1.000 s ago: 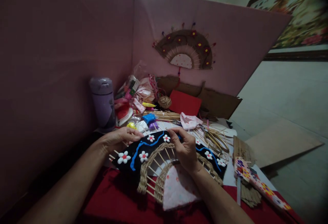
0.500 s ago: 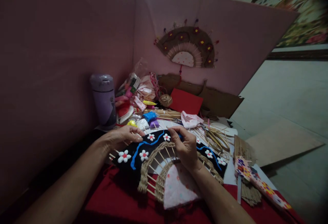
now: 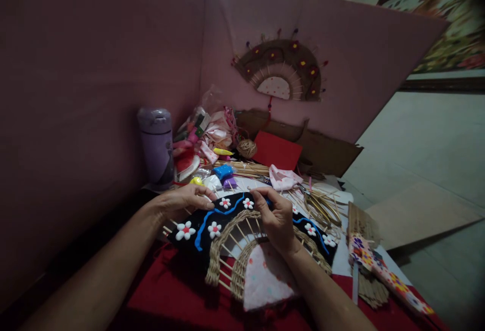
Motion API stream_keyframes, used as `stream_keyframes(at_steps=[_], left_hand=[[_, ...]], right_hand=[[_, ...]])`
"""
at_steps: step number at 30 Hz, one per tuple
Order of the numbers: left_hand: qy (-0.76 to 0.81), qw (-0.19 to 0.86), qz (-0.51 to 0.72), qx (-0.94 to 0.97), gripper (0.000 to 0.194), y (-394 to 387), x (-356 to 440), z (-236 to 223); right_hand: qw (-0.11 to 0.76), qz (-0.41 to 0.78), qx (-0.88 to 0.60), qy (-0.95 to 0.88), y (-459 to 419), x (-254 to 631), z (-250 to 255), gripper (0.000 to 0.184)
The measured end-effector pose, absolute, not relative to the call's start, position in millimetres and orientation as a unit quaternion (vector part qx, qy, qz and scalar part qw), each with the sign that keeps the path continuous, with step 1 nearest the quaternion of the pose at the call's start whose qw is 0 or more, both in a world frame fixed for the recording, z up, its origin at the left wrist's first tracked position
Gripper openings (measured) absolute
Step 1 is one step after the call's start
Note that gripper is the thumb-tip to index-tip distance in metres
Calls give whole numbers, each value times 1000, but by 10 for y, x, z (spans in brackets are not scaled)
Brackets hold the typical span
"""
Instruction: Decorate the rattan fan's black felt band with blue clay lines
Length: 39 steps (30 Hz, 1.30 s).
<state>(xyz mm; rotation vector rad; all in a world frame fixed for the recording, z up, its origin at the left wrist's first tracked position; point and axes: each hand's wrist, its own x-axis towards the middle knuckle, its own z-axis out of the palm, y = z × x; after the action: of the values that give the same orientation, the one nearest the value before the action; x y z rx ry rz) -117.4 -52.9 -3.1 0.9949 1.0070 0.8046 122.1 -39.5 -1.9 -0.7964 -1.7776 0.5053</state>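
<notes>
Dim light, 2 pink panels (image 3: 359, 63), framed picture (image 3: 456, 40) on pale wall (image 3: 428, 139).

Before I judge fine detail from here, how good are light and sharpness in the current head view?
Head view: dim overall, very dark across the plain pink panel at left; shadow on the red cloth beneath the black half-round fan, whose white-petalled flowers read clearly; dark, blurry corner over the brown-framed floral picture at upper right.

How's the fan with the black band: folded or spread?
Spread: the fan forms a wide arc, its sticks splayed apart.
</notes>
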Motion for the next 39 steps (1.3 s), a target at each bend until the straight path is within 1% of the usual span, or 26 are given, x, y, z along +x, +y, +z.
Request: stream_keyframes(at_steps=[8,10,13,17,21,24,27,29,34,39], left_hand=[[455,684,356,444,33,-537,-1180,15],[452,686,361,441,34,-543,-1166,13],[444,692,355,446,34,-552,-1156,20],[435,691,359,452,34,-547,-1163,35],[425,690,368,456,32,-526,-1172,27],[423,690,381,448,29,-520,-1162,25],[428,686,385,444,27,-523,-1151,31],[431,685,380,448,27,-521,-1152,29],[417,692,383,447,26,-521,-1156,13],[428,693,391,430,29,-542,-1126,39]], right_hand=[[527,207,-324,-758,-392,1212,-6,16],[508,209,-300,-780,-415,1204,14,15],[458,209,-262,-823,-455,1184,43,14],[403,203,-241,-859,-463,1122,87,13],[371,146,-235,-887,-440,1007,173,11],[329,119,-227,-909,-434,910,232,16],[290,107,-229,-923,-421,831,251,11],[278,107,-230,-927,-401,796,245,10],[266,104,-242,-927,-349,760,236,13],[252,124,-221,-934,-320,756,269,11]])
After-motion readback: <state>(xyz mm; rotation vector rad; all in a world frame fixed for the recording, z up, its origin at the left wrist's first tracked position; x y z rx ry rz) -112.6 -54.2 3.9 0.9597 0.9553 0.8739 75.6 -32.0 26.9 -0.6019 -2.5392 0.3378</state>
